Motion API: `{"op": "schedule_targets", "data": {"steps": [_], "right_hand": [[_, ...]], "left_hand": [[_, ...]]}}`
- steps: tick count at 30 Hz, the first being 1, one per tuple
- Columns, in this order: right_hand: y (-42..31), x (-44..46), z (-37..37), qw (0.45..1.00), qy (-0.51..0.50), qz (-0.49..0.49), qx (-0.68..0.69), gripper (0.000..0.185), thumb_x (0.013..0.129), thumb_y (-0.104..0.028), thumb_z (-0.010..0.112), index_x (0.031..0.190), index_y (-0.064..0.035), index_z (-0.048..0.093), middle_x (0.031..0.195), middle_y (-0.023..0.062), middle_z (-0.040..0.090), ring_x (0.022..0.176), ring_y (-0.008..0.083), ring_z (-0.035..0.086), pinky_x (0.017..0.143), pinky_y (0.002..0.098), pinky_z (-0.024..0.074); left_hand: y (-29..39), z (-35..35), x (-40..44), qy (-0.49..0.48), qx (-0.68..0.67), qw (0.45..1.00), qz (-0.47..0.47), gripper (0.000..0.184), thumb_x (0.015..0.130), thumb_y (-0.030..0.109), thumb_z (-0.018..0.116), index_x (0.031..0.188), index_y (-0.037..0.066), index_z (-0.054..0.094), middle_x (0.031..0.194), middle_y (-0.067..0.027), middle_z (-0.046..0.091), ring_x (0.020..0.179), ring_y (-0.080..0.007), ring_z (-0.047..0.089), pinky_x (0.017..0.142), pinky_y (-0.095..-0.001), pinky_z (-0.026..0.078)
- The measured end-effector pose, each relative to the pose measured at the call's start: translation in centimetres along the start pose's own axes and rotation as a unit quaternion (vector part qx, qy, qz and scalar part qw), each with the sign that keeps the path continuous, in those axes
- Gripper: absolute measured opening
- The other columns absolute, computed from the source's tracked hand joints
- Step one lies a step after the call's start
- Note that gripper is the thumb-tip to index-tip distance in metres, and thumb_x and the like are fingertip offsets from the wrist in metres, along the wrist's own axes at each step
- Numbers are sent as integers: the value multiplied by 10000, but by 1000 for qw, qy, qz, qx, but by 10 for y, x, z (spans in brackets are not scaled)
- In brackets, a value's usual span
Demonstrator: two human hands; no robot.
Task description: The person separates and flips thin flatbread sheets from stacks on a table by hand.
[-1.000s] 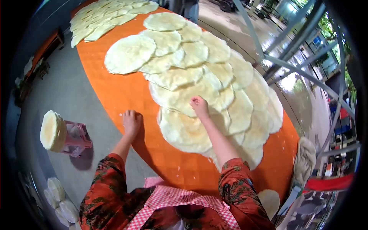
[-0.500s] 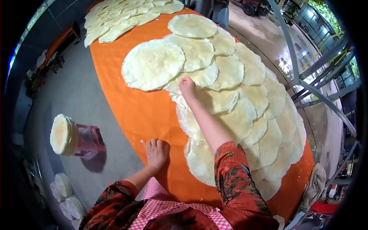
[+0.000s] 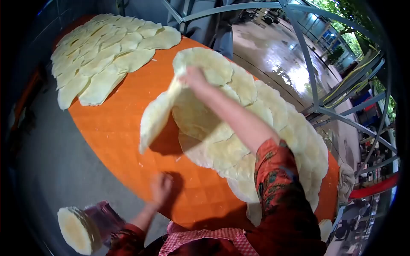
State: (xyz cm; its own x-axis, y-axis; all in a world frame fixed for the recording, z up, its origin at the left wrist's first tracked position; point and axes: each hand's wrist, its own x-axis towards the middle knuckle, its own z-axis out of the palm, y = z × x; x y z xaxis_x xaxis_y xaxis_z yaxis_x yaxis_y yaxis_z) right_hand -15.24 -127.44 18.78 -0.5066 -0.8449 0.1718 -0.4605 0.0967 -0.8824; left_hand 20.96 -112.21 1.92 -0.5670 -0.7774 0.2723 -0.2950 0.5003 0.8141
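Observation:
My right hand (image 3: 193, 78) is closed on the upper edge of a thin round flatbread (image 3: 155, 120). That sheet hangs partly lifted and folded, its lower end above the orange tabletop (image 3: 128, 149). Beneath and to the right, overlapping flatbreads (image 3: 243, 145) cover much of the cloth in rows. One flatbread (image 3: 209, 64) lies flat just beyond my right hand. My left hand (image 3: 161, 187) is near the table's near left edge, away from the bread. Motion smears its fingers, so their shape is unclear.
Another spread of overlapping flatbreads (image 3: 111, 51) occupies the far left of the table. A thick stack of flatbreads (image 3: 79, 230) rests on a reddish stool (image 3: 104, 219) at the lower left. Metal frame bars (image 3: 303, 55) stand along the right side.
My right hand has moved up and left and now lifts a flatbread that lay flat before. My left hand has shifted slightly and blurred. The view has turned.

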Motion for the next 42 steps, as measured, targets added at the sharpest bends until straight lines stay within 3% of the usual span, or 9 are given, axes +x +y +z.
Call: {"op": "schedule_targets", "data": {"steps": [7,17,20,22,25,29,31,37,42], "right_hand": [[-46,81,-119,977,82,75,181,194,769,-118,676,954,-61,660,876,19,665,743,126,602,635,283,454],[334,155,-137,880,311,347,-92,389,755,-79,712,1109,26,592,1039,131,650,885,235,624,717,416,513],[309,146,-139,897,221,230,306,401,744,-112,716,1104,13,591,1023,133,641,900,254,629,703,446,520],[243,148,-151,918,177,351,55,321,758,-160,715,1042,-52,613,833,89,615,738,206,590,592,390,491],[191,166,-156,881,207,311,290,263,797,-88,654,1055,-52,617,860,79,617,713,171,571,567,314,485],[91,14,-165,918,207,233,246,386,768,-52,683,1135,-33,566,1035,104,605,817,218,601,632,347,514],[119,-51,-168,896,175,240,330,502,789,-24,650,1270,-12,505,1146,106,596,974,203,617,827,356,529],[233,-139,-162,903,190,326,-207,460,640,-244,800,994,12,657,868,139,689,784,222,662,727,323,505],[293,-103,-173,922,184,333,-72,331,668,-93,784,947,30,657,912,108,688,739,210,649,672,337,505]], "left_hand": [[-104,-53,188,101,267,958,24,192,786,147,646,891,36,530,936,-159,514,910,-363,478,797,-454,408],[-109,-46,203,39,280,959,-4,248,790,144,616,971,5,518,983,-187,495,929,-380,456,830,-461,390],[-110,-41,202,40,296,954,-8,253,806,142,604,1000,8,513,996,-189,498,948,-379,466,831,-461,395],[-110,-41,200,31,303,952,1,243,812,142,603,1001,15,518,1002,-181,505,958,-376,470,832,-456,399],[-117,-39,200,42,314,948,12,223,817,138,603,995,24,532,1006,-166,520,961,-368,480,833,-448,407],[-118,-40,191,63,315,947,8,193,827,135,594,986,35,552,1006,-143,535,959,-353,492,832,-439,418],[-116,-39,190,68,315,947,12,193,832,142,591,989,38,550,1005,-138,534,959,-350,491,829,-439,419],[-123,-40,186,54,353,934,31,201,841,167,585,996,47,542,999,-132,530,956,-348,486,820,-442,422],[-130,-39,184,51,363,930,27,221,841,180,572,1021,55,538,1014,-145,524,973,-355,483,841,-451,421]]}}
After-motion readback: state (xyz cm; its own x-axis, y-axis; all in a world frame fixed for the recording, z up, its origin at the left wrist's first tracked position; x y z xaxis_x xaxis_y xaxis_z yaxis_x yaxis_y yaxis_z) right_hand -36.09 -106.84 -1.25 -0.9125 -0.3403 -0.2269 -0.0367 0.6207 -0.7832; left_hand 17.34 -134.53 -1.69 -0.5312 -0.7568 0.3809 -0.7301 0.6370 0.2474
